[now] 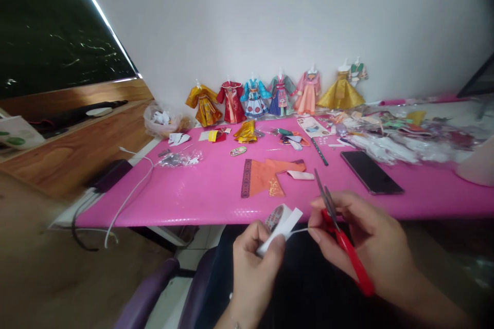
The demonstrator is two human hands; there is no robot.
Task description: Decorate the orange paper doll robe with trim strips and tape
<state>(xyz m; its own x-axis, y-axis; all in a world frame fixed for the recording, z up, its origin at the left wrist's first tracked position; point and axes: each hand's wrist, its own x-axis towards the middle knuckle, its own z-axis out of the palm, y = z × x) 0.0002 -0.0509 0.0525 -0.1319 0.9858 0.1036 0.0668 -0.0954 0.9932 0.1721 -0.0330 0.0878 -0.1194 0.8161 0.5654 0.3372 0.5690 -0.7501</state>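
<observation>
Head view: we log left hand (258,254) pinching tape roll (277,215), white end (283,230) already drawn out; right hand (370,236), apart, gripping red scissors (345,244) and a thin strip (299,231), seemingly not yet detached; orange fabric (261,179) flat on pink table (170,198), untouched.

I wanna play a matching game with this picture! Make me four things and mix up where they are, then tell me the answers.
Things:
1. Scissors
2. Tape roll
3. Phone
4. Little dresses

Places:
A. Flat on the pink table
B. In the left hand
C. In a row by the wall
D. In the right hand

Pairs: 1-D, 2-B, 3-A, 4-C
</observation>
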